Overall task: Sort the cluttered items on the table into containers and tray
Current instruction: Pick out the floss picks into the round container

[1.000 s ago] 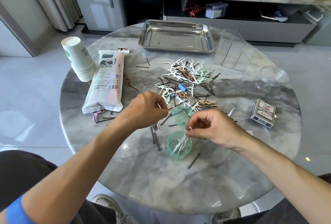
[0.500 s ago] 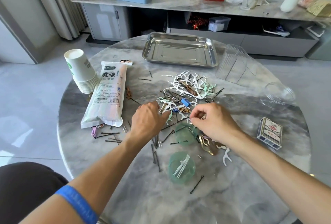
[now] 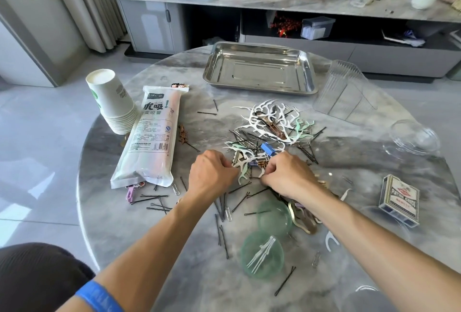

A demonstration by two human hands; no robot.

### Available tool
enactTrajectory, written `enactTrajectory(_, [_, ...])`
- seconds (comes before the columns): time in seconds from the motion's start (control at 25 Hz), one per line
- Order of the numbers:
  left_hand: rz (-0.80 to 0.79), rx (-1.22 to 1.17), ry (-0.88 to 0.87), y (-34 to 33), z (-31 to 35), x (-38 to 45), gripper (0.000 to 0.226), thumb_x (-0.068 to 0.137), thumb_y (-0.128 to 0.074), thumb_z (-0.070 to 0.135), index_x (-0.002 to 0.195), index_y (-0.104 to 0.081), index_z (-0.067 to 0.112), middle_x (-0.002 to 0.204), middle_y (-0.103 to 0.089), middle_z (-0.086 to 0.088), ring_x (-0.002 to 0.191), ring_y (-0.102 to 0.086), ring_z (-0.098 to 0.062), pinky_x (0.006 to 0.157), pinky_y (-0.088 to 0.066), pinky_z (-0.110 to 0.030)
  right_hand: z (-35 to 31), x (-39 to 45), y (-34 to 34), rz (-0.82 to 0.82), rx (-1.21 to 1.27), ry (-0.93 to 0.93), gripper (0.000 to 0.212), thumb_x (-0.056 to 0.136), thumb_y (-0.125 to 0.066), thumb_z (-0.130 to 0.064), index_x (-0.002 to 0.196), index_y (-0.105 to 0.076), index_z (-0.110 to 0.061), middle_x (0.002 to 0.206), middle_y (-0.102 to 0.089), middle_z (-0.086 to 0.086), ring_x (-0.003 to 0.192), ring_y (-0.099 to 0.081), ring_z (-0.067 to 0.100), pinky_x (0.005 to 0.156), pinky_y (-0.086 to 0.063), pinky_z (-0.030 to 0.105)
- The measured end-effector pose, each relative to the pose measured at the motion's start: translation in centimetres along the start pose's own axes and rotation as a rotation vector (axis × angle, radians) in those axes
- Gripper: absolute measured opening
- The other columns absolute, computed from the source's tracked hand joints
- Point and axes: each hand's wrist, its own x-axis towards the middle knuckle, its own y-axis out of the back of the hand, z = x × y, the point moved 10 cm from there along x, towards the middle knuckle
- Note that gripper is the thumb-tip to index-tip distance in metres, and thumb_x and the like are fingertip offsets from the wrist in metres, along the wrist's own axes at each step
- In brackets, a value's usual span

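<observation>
A tangle of white and mint floss picks (image 3: pixel 269 122), black hairpins and clips lies mid-table. My left hand (image 3: pixel 212 172) and my right hand (image 3: pixel 287 174) sit knuckles up at its near edge, fingers curled down into it. Each hand pinches a floss pick (image 3: pixel 243 165) from the heap; the fingertips are partly hidden. Near me stands a small green cup (image 3: pixel 262 254) with a few white picks inside. Its green lid (image 3: pixel 274 217) lies just behind it. The steel tray (image 3: pixel 259 69) sits at the far side.
Left of the pile are a straw pack (image 3: pixel 152 137) and stacked paper cups (image 3: pixel 112 99). A clear ribbed container (image 3: pixel 346 92), a clear jar (image 3: pixel 414 137) and a card box (image 3: pixel 399 202) stand right. Loose hairpins (image 3: pixel 154 202) and a gold clip (image 3: pixel 301 222) lie near.
My right hand left the green cup after dropping picks in it and moved forward to the pile. My left hand also reached forward into the pile. The view shifted closer.
</observation>
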Motion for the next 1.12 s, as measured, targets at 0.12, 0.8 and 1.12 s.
enactTrajectory(0.12, [-0.005, -0.071, 0.027, 0.2, 0.2, -0.3, 0.011, 0.068, -0.072, 0.025, 0.065, -0.068, 0.015, 0.062, -0.066, 0.004, 0.064, -0.062, -0.013, 0.05, -0.037, -0.019, 0.7, -0.5, 0.5, 0.028, 0.106, -0.013, 0.008, 0.078, -0.071, -0.03, 0.074, -0.066, -0.024, 0.076, -0.06, -0.015, 0.069, -0.056, 0.004, 0.053, -0.037, 0.02])
enactTrajectory(0.8, [0.069, -0.269, -0.059, 7.8, -0.3, -2.0, 0.013, 0.071, -0.074, 0.008, 0.073, -0.071, 0.021, 0.059, -0.07, 0.003, 0.046, -0.061, -0.007, 0.053, -0.055, -0.03, -5.6, 2.8, 1.2, 0.185, 0.044, 0.202, 0.016, 0.086, -0.072, -0.026, 0.076, -0.059, -0.026, 0.082, -0.066, -0.009, 0.075, -0.062, 0.013, 0.058, -0.044, 0.027])
enactTrajectory(1.12, [0.032, -0.214, -0.347, 10.4, 6.3, -5.8, 0.021, 0.074, -0.073, 0.009, 0.069, -0.074, 0.029, 0.06, -0.066, 0.024, 0.05, -0.058, 0.008, 0.045, -0.039, -0.005, -3.4, -3.9, 10.5, 0.193, 0.345, 0.274, 0.019, 0.089, -0.064, -0.01, 0.095, -0.07, -0.026, 0.066, -0.073, -0.002, 0.053, -0.067, 0.014, 0.051, -0.053, 0.026])
